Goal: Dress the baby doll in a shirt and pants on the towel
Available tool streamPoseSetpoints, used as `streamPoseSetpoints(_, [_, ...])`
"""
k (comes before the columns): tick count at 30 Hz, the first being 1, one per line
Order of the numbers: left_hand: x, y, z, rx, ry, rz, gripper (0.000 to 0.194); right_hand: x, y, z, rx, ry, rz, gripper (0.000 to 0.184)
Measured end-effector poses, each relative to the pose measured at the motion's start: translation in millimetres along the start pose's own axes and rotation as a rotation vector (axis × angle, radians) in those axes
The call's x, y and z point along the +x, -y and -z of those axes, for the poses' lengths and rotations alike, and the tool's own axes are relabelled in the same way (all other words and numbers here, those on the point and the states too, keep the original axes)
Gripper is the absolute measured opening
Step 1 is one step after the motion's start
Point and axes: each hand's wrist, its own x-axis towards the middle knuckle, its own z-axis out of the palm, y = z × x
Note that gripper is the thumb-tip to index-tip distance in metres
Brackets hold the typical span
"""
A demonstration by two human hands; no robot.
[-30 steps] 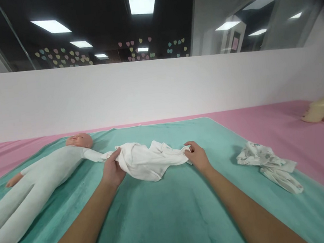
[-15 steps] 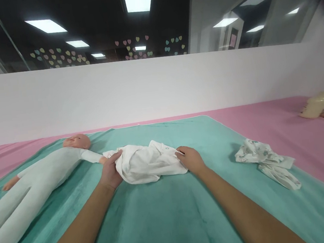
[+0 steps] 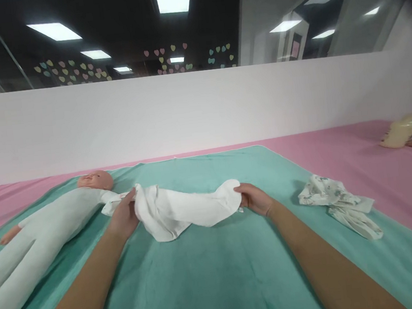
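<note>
White garment [image 3: 193,208]: here it is, strung between both hands over the middle of the green blanket [image 3: 205,278], bunched at its left, smoother at its right; whether its underside touches down, I can't tell.
Left hand [image 3: 124,219]: thumb and fingers pinching the bunched end, a loose bit spilling past towards the doll; the wide grip probably suits all those folds.
Right hand [image 3: 256,199]: fingertips pinching the rounded far end, apparently so the narrow stretch lies straight and readable.
Doll [image 3: 59,216]: on its back at the left, one arm out towards the garment; off to the side, likely giving both arms elbow room.
Printed cloth [image 3: 340,203]: crumpled at the right, well apart from the hands, perhaps so the two fabrics don't tangle.
</note>
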Motion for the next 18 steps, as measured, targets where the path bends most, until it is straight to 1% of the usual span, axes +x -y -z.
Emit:
streamPoseSetpoints(1, [1, 3, -0.3, 0.074, 0.024, 0.029, 0.026, -1, 1, -5, -0.048, 0.074, -0.026, 0.028])
streamPoseSetpoints(2, [1, 5, -0.5, 0.145, 0.053, 0.058, 0.031, -2, 1, -10, -0.146, 0.121, -0.028, 0.029])
streamPoseSetpoints(3, [1, 7, -0.7, 0.217, 0.083, 0.083, 0.035, -2, 0, -14, -0.279, 0.133, -0.008, 0.030])
streamPoseSetpoints(5, [1, 10, -1.1, 0.384, 0.116, 0.107, 0.041, -1, -2, -19, -0.556, 0.072, 0.068, 0.031])
streamPoseSetpoints(7, [0, 10, -1.7, 0.544, 0.096, 0.101, 0.042, 1, -5, -21, -0.733, -0.034, 0.135, 0.029])
streamPoseSetpoints(9, [0, 11, -2.2, 0.681, 0.053, 0.074, 0.042, 3, -9, -20, -0.821, -0.102, 0.148, 0.028])
streamPoseSetpoints(10, [0, 11, -2.4, 0.725, 0.040, 0.052, 0.040, 4, -10, -19, -0.870, -0.143, 0.154, 0.031])
streamPoseSetpoints(12, [2, 15, -2.2, 0.791, 0.049, 0.011, 0.034, 6, -13, -17, -0.936, -0.210, 0.141, 0.038])
streamPoseSetpoints(13, [4, 17, -1.9, 0.832, 0.062, -0.012, 0.029, 6, -13, -17, -0.942, -0.218, 0.124, 0.038])
streamPoseSetpoints(14, [5, 19, -1.7, 0.878, 0.072, -0.035, 0.026, 7, -14, -17, -0.939, -0.204, 0.105, 0.037])
streamPoseSetpoints(16, [6, 22, -2.3, 0.958, 0.084, -0.079, 0.028, 6, -13, -18, -0.922, -0.131, 0.073, 0.032])
streamPoseSetpoints(18, [3, 20, -5.5, 0.966, 0.085, -0.105, 0.029, 4, -11, -20, -0.906, -0.065, 0.069, 0.029])
